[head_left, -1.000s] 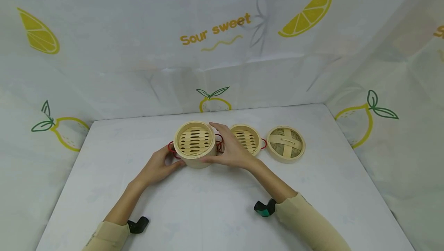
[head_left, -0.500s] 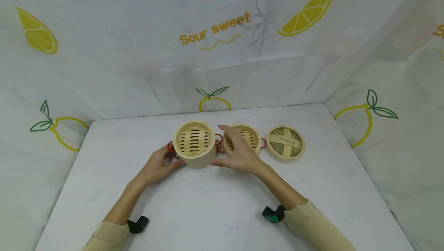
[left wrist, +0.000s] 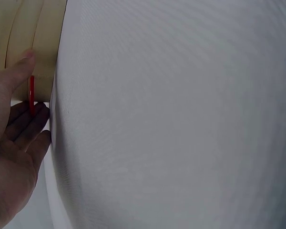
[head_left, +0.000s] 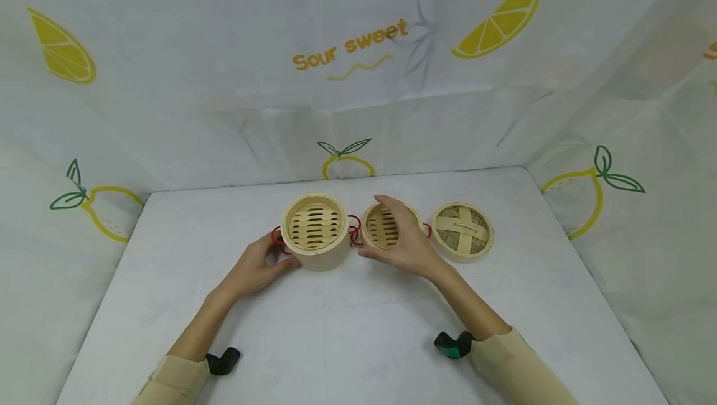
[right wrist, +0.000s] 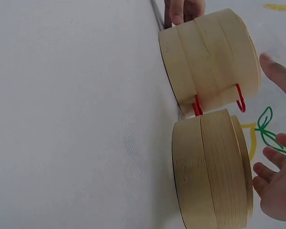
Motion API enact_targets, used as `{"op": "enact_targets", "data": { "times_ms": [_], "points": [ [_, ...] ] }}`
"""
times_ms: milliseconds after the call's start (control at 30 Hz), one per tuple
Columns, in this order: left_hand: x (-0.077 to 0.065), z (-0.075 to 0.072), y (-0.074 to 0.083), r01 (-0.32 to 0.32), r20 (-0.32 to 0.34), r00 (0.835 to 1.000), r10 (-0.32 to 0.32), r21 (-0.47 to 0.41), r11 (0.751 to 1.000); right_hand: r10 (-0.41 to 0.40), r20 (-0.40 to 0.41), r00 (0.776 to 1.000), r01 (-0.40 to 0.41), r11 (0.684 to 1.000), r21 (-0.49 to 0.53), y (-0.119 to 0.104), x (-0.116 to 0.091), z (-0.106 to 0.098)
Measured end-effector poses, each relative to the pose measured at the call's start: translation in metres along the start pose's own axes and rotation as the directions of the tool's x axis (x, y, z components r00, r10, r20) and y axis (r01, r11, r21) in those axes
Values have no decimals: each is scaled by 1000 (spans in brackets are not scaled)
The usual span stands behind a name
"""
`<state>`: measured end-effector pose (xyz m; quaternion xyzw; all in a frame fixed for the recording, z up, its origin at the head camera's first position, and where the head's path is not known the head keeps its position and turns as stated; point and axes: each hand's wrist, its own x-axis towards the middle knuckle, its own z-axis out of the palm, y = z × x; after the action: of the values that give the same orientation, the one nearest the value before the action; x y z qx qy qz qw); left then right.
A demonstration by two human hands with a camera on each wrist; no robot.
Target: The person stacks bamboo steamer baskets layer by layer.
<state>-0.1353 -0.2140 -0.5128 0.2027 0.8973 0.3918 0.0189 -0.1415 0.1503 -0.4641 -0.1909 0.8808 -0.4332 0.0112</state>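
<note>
A stack of bamboo steamer baskets (head_left: 313,226) with a slatted top and red loop handles (head_left: 276,236) stands left of the table's middle. My left hand (head_left: 259,269) holds its left side, the thumb on the pale wall and the other fingers behind, by a red handle in the left wrist view. To the right sits a lower bamboo steamer (head_left: 382,228) with the same slats. Over it hovers my right hand (head_left: 407,247), thumb and fingers spread apart with nothing between them. In the right wrist view the fingers are near this steamer's rim (right wrist: 248,183).
A round woven bamboo lid (head_left: 462,231) with a crossed strap lies to the right of the lower steamer. White cloth (head_left: 330,336) covers the table. A lemon-printed curtain (head_left: 252,125) hangs behind and at both sides.
My right hand has let go of the stack's right side and moved right over the lower steamer. The left hand and the stack have stayed in place.
</note>
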Motion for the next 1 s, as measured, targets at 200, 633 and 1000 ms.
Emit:
{"op": "enact_targets", "data": {
  "times_ms": [200, 633, 1000],
  "points": [
    [1, 0, 1, 7, 6, 1000, -7, -5, 1000, 22, -9, 1000, -22, 1000, -16, 7, -1, -7],
    [1, -1, 1, 6, 2, 1000, -6, 7, 1000, 54, -33, 998, -54, 998, -13, 18, -5, -14],
    [1, -2, 2, 18, 15, 1000, -19, 13, 1000, 73, -28, 997, -74, 995, -68, 31, -8, -16]
  ]
}}
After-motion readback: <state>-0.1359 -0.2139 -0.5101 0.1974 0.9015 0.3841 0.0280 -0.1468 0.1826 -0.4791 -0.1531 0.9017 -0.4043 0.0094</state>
